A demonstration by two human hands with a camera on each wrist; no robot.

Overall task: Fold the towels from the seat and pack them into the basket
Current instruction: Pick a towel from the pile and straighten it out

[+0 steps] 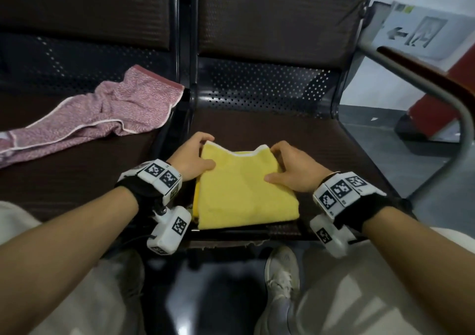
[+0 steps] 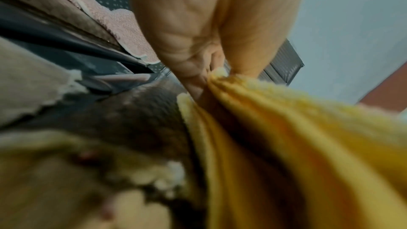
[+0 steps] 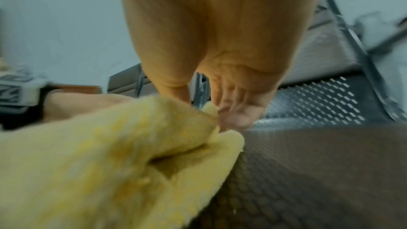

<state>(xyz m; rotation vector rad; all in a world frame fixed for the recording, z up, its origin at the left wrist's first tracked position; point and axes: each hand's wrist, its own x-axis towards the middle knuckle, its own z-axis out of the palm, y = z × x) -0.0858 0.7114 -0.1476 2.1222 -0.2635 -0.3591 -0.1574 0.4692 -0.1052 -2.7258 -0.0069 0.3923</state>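
Two towels show from your head camera: a yellow towel (image 1: 244,193), folded into a thick rectangle with a white-trimmed far edge, lies at the front of the right-hand brown seat (image 1: 321,139), and a pink towel (image 1: 102,119) with white piping sprawls crumpled on the neighbouring seat to the left, well apart from your hands. Your left hand (image 1: 191,156) grips the yellow towel's far left corner, thumb on top and fingers curled over the edge; your right hand (image 1: 294,166) grips the far right corner the same way, so the towel lies between them. From your left wrist, the yellow towel (image 2: 286,145) shows as stacked, softly ribbed layers running up into the pinch of your left hand (image 2: 209,41), with the pink towel (image 2: 123,23) behind. From your right wrist, the yellow towel (image 3: 99,163) bunches at its corner, where your right hand (image 3: 220,41) pinches it above the perforated metal seat back (image 3: 312,100).
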